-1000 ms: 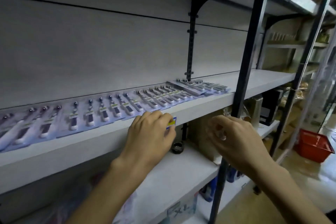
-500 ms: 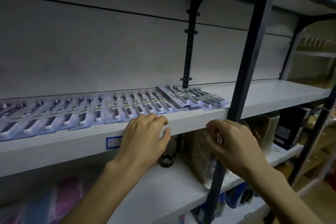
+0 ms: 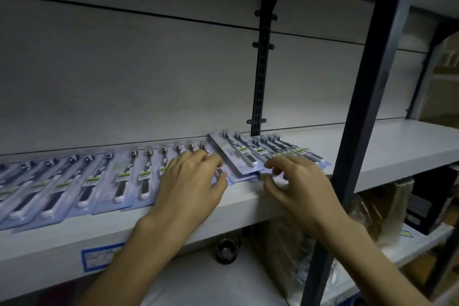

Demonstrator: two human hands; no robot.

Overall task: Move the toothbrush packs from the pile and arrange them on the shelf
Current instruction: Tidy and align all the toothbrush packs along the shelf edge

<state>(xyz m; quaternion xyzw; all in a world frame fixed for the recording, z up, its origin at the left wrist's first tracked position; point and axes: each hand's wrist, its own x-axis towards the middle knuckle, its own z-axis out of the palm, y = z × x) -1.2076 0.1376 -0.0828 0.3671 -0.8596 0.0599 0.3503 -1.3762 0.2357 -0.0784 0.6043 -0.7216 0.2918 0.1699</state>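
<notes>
Lying flat along the white shelf [image 3: 387,146], the toothbrush packs [image 3: 119,176] form an overlapping row that runs from the left edge of the view toward the middle, each one set with its brush head toward the back wall and its handle end toward the front lip. At the right end of that row sits the pile [image 3: 250,156], a looser stack of the same blue-backed packs fanned out at a slant, its top pack tilted so that one corner points toward the back panel. The left hand [image 3: 191,186] lies palm down over the last packs of the row, its fingers gently bent and their tips touching the packaging just beside the left edge of the pile; whether the thumb pinches a pack edge is not clear. The right hand [image 3: 300,181] reaches in from the right, fingers curled downward with the tips at the front edge of the pile's lowest packs, touching or just lifting them; motion blur hides whether any pack is truly gripped. The two hands are near each other, with the pile's front corner between them. A dark upright post [image 3: 357,131] stands just to the right of the right hand, and a blue label [image 3: 99,256] is fixed to the shelf's front edge below the left forearm.
</notes>
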